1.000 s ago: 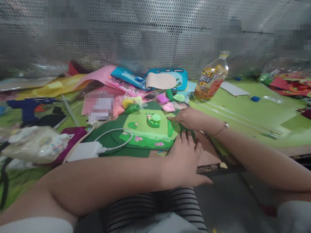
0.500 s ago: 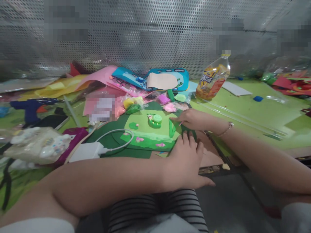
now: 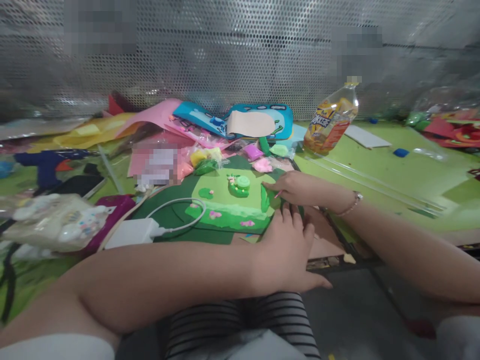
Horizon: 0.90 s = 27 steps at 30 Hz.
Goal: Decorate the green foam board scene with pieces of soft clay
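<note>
A light-green card (image 3: 221, 191) lies on dark green sheets, bearing a green clay snail (image 3: 240, 185), pink flowers and a darker green strip. My left hand (image 3: 287, 247) rests with spread fingers at the card's lower right corner, its thumb over the table edge, holding nothing. My right hand (image 3: 300, 187) has its index fingertip on a green clay leaf (image 3: 264, 197) at the card's right side. A thin pink stick (image 3: 278, 194) pokes out from its curled fingers.
Clay packets (image 3: 253, 151) lie behind the card. A tilted bottle (image 3: 330, 122) stands behind my right hand, near clear rods (image 3: 367, 180). A white charger (image 3: 133, 233) with a cable, a glue gun (image 3: 47, 167) and a phone (image 3: 82, 185) are at left.
My right index fingertip has slid slightly down along the leaf, and the wrist has shifted slightly right. My left hand has stayed in place.
</note>
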Tool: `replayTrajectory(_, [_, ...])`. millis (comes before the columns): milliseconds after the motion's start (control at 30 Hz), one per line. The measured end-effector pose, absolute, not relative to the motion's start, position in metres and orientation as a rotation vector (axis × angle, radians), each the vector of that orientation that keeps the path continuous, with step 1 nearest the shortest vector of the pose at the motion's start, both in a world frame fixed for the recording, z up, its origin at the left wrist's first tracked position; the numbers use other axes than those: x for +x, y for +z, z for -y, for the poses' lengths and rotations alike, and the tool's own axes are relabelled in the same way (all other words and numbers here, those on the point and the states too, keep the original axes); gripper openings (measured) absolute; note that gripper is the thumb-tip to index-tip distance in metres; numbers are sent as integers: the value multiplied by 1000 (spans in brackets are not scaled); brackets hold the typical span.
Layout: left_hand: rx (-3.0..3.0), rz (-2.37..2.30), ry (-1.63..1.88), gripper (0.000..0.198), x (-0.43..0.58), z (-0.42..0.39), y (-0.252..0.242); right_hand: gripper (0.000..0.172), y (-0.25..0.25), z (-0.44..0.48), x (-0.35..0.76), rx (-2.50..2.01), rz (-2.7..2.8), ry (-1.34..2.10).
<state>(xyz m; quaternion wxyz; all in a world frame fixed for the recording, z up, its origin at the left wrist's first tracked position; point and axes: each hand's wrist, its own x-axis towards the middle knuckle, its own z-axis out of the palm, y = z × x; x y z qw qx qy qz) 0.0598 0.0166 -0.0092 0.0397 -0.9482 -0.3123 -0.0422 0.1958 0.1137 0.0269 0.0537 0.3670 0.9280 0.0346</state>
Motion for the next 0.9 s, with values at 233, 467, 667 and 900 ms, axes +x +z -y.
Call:
replayTrajectory(233, [-2917, 968, -86, 107, 59, -16, -9, 48, 30, -115, 201, 1101, -2909, 55])
replayTrajectory(467, [-2881, 951, -119, 107, 60, -15, -9, 56, 33, -113, 203, 821, -3003, -139])
replayTrajectory(667, [-2887, 954, -110, 108, 60, -15, -9, 56, 30, -114, 202, 819, -2988, -56])
replayTrajectory(900, [-2887, 977, -68, 107, 61, -15, -9, 56, 31, -114, 202, 901, -2954, 26])
